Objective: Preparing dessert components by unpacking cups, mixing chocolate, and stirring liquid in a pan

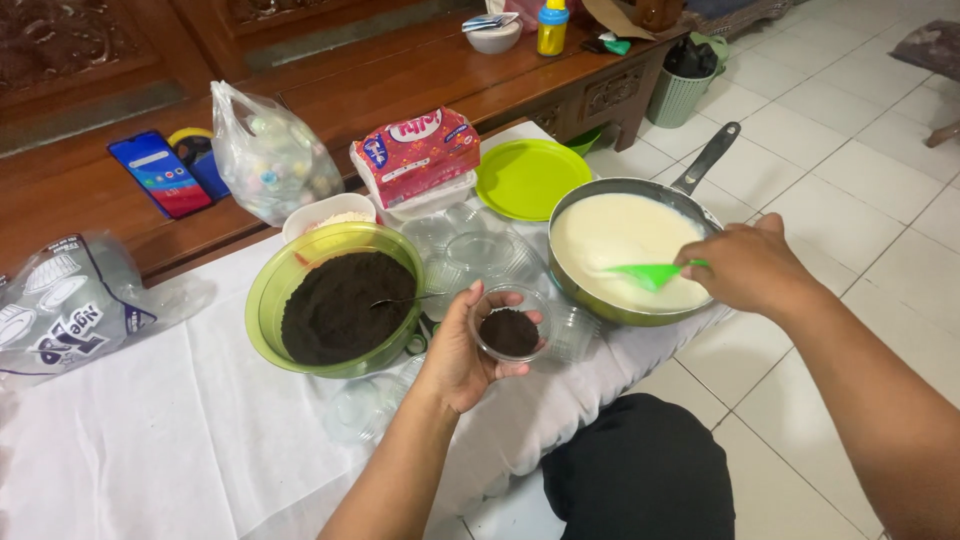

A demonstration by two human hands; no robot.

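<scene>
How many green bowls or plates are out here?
2: a green bowl of dark crumbs beside the left hand, and a green plate behind the pan.

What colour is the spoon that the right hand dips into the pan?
Bright green spoon, seen in the head view, over the cream in the pan.

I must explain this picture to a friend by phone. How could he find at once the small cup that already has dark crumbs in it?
Start at the big green bowl of dark crumbs on the white cloth. Just to its right, the left hand holds up a small clear cup. The other clear cups lie empty on the cloth; only this one has dark crumbs at its bottom.
</scene>
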